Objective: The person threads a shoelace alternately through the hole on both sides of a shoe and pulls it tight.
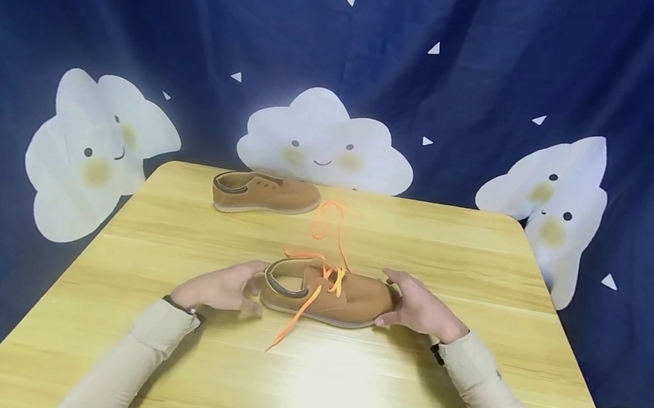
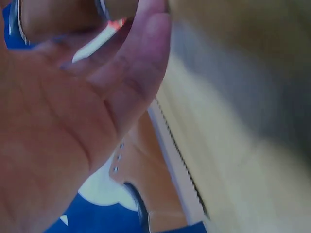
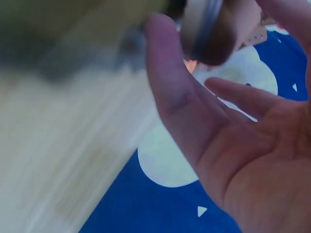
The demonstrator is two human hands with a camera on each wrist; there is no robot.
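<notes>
A brown shoe point(image 1: 361, 300) rests on the table, heel to the left and toe to the right. An orange and yellow shoelace point(image 1: 338, 282) crosses its front; one end trails toward me, another loops out behind. My left hand point(image 1: 226, 287) is at the heel, fingers and thumb spread around it; the left wrist view shows the heel point(image 2: 60, 19) just past the fingers. Over at the toe, my right hand point(image 1: 421, 305) has its thumb and fingers loosely on either side. The toe point(image 3: 221, 43) appears beyond the thumb in the right wrist view. Contact is hard to tell.
A second brown shoe point(image 1: 273, 195), with no lace in its visible holes, stands at the back left of the wooden table point(image 1: 450, 246). Behind the table hangs a dark blue curtain point(image 1: 347, 43) printed with white clouds.
</notes>
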